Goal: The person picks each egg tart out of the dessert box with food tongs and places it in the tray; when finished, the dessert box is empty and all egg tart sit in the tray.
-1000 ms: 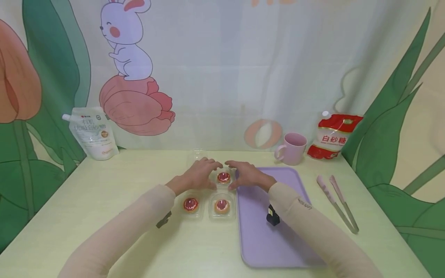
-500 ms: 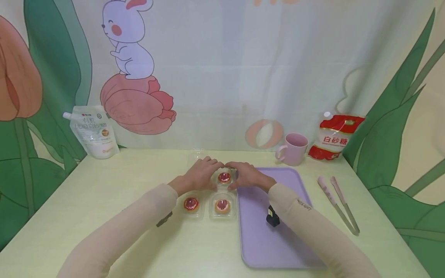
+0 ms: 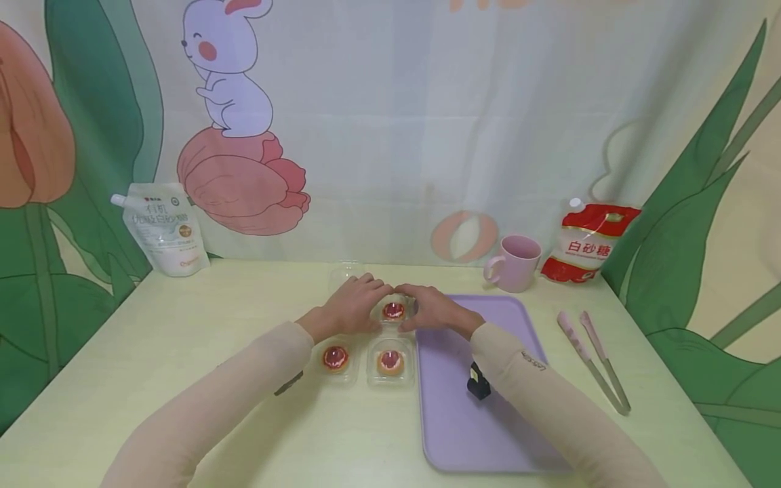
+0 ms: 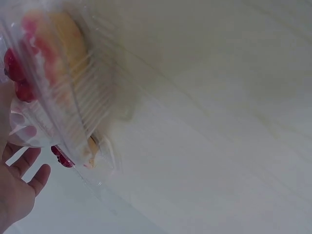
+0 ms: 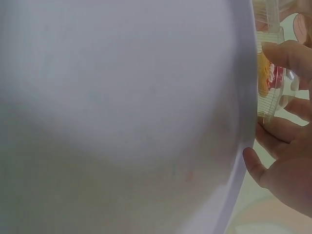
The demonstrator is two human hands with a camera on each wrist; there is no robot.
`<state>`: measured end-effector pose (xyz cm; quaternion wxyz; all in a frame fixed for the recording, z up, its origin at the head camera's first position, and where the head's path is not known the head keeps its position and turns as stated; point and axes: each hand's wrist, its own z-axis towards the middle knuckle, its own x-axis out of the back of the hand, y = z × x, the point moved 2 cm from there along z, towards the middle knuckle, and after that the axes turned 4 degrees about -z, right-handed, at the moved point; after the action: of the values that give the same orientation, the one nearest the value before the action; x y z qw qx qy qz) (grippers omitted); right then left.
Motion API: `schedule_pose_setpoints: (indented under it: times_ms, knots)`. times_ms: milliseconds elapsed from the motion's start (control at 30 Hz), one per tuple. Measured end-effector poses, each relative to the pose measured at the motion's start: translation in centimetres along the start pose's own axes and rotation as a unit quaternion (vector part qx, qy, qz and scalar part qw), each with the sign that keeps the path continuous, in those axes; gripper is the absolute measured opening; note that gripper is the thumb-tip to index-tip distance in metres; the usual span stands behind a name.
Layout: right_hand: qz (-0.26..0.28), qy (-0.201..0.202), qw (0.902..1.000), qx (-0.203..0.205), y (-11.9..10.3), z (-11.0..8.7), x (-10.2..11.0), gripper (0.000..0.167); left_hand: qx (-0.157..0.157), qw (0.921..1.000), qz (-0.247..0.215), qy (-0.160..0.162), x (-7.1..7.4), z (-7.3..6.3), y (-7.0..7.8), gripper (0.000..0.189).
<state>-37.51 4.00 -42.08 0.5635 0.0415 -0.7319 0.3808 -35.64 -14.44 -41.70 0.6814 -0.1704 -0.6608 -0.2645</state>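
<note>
At the back of the little group, a clear plastic box (image 5: 267, 105) holds a small tart (image 3: 393, 311) with a red topping. My left hand (image 3: 356, 305) curves round the box's left side, and my right hand (image 3: 434, 308) grips it from the right. The fingertips of both hands come together at its far edge in the head view, thumbs on the near side. Two similar tarts sit in front: a left tart (image 3: 335, 358) and a middle tart (image 3: 390, 362), each in clear plastic. The left wrist view shows a boxed tart (image 4: 66, 48) close up.
A purple tray (image 3: 451, 434) lies under my right forearm, its edge beside the boxes. Tongs (image 3: 594, 362) lie to the right. A pink mug (image 3: 517, 261), a red sugar bag (image 3: 588, 244) and a white pouch (image 3: 165, 230) stand along the back. Clear plastic (image 3: 344, 271) lies behind my left hand.
The fingertips of both hands have drawn together at the far side of the back box. The boxes and tray keep their places, and the head view shifts slightly.
</note>
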Motion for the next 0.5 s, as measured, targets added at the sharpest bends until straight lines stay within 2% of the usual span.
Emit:
schedule_pose_setpoints:
  times_ms: [100, 500]
  knots:
    - [0.008, -0.002, 1.0, 0.001, -0.1, -0.02, -0.03, 0.082, -0.001, 1.0, 0.006, 0.002, 0.06, -0.02, 0.06, 0.064]
    - [-0.025, 0.008, 0.9996, 0.013, 0.01, 0.42, -0.26, 0.082, -0.001, 0.9999, 0.013, 0.006, 0.09, 0.12, 0.27, 0.062]
